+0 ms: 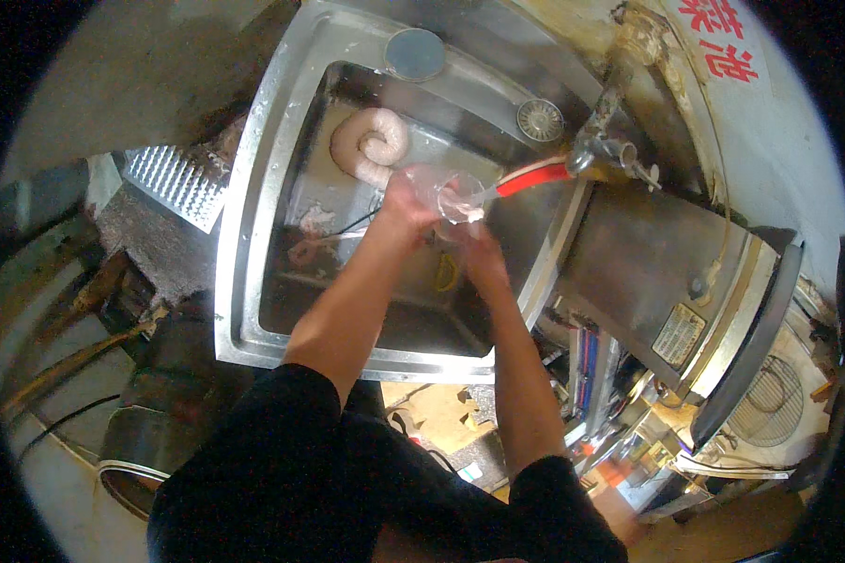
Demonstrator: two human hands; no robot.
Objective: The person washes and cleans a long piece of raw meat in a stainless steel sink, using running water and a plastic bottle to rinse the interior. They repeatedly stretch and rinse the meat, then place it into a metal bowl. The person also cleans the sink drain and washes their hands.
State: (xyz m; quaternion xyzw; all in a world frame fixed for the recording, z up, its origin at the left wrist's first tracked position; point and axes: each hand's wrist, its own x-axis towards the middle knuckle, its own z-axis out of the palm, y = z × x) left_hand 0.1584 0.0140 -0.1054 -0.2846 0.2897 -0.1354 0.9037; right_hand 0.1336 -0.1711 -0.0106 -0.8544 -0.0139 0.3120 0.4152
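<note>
A swollen, pale tube that looks like animal intestine (371, 137) lies coiled on the floor of the stainless steel sink (250, 211). Its near end runs up to my left hand (410, 200), which grips it. Beside that, my right hand (477, 246) is blurred under the water, and its grip is unclear. Between both hands is a clear, rounded shape (459, 195), water or a clear vessel, with a whitish scrap (474, 214) at its lower edge. The red hose (533, 180) on the tap (591, 151) points at it from the right.
Pale scraps (315, 219) and a yellow ring-shaped thing (448, 272) lie in the sink. A strainer (539, 119) and round cover (415, 54) sit on its back ledge. Right stands a metal cabinet (648, 260); left, a spiked metal sheet (176, 184) and metal pot (137, 450).
</note>
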